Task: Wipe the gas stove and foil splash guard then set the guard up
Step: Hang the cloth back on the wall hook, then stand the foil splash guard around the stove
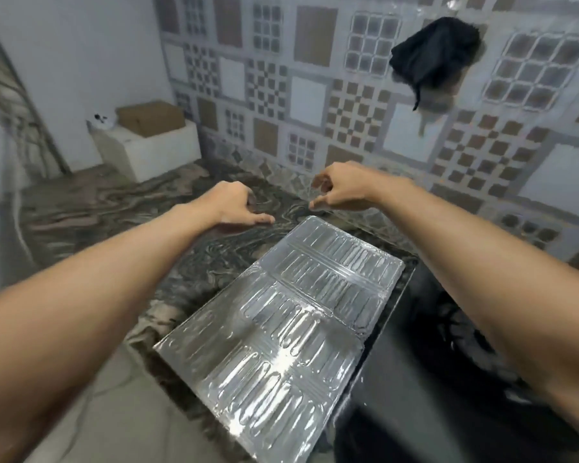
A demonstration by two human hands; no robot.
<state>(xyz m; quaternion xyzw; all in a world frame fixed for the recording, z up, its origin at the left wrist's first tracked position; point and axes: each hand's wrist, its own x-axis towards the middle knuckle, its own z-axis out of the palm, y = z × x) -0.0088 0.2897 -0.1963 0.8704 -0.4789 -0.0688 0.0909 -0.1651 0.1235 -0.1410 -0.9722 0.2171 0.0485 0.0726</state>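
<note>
The silver foil splash guard (281, 329) lies folded flat on the marbled countertop (114, 208), its right side overlapping the black glass gas stove (415, 379). Both my arms reach forward over it. My left hand (234, 203) hovers just beyond the guard's far left corner, fingers curled loosely and holding nothing. My right hand (340, 190) hangs above the guard's far edge with fingers bent and apart, also holding nothing. Neither hand touches the foil. The stove's burners are blurred and partly hidden by my right forearm.
A patterned tiled wall (315, 95) rises right behind the counter. A black cloth (435, 51) hangs on it at upper right. A white box (147, 148) with a brown cardboard box (151, 116) on top stands at the counter's far left corner.
</note>
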